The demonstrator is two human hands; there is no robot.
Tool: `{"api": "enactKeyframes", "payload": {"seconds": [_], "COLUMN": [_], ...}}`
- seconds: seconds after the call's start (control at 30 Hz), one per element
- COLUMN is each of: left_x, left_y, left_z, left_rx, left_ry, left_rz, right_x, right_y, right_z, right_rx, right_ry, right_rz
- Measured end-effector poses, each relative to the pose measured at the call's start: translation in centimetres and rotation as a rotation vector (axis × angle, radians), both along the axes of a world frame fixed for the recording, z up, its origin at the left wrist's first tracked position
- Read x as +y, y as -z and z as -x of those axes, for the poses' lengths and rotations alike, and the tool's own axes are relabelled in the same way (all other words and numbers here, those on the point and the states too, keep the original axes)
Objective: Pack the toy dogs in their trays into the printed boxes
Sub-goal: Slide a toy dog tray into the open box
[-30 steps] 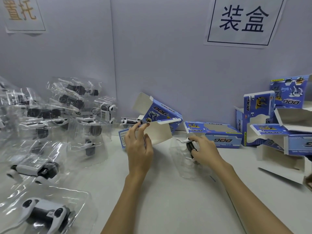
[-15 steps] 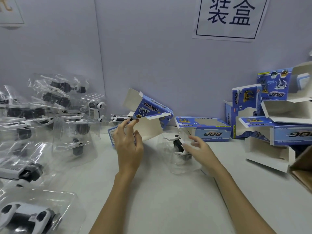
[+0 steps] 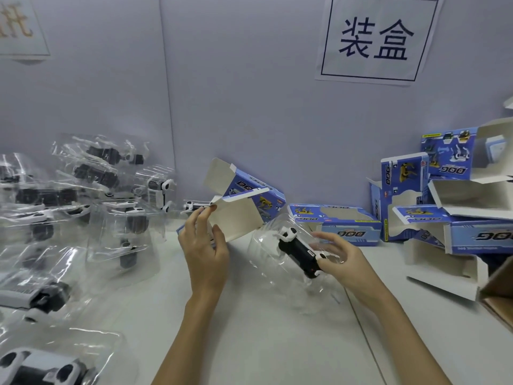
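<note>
Lifting the clear tray (image 3: 280, 262) with its toy dog (image 3: 299, 252) off the table (image 3: 277, 343), our right hand (image 3: 342, 259) now grips it at three o'clock of the printed box (image 3: 244, 207), whose flap our left hand (image 3: 204, 245) pinches open, ready for insertion.

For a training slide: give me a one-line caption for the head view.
Left hand holds a printed box open by its flap while right hand brings a trayed toy dog toward it.
</note>
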State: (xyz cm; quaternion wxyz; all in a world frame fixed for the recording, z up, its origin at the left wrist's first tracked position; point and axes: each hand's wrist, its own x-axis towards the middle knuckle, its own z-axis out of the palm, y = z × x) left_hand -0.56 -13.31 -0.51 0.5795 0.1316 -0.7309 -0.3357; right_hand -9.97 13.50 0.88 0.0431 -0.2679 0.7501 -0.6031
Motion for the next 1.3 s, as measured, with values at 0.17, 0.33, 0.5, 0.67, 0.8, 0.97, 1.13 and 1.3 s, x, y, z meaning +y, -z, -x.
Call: {"api": "enactKeyframes", "payload": {"seconds": [0.17,0.33,0.5,0.67,0.8,0.97,1.13,1.3], "left_x": [0.3,0.5,1.0,0.1,-0.1,-0.3,-0.5,0.1], "left_y": [-0.1,-0.4,-0.3,-0.4,-0.3,0.0,0.4,0.2], "left_z": [-0.2,-0.5,-0.8,-1.4,-1.3,-1.2,-1.0,-0.9], "left_rx": [-0.022,-0.074,-0.133,-0.154,-0.198,-0.293,-0.409,-0.425], "left_ry": [0.021,0.041,0.107,0.311,0.341,0.363,0.455,0.448], "left_rz": [0.004,0.027,0.140,0.214,0.293,0.375,0.410,0.405], "right_x": [0.6,1.3,-0.2,-0.1,1.1,2.1,2.4,2.3], "right_y": [-0.5,-1.4,-1.2,-1.0,-0.9,-0.8,-0.5,-0.5], "right_z": [0.4,0.0,-0.5,-0.2,0.3,0.7,0.7,0.6], "right_rx": [0.031,-0.037,-0.082,-0.132,-0.150,-0.139,-0.151,-0.122], "right_ry": [-0.027,-0.132,-0.233,-0.255,-0.178,-0.134,-0.095,-0.072], "right_rz": [0.042,0.165,0.155,0.129,0.128,0.050,0.025,-0.017]}}
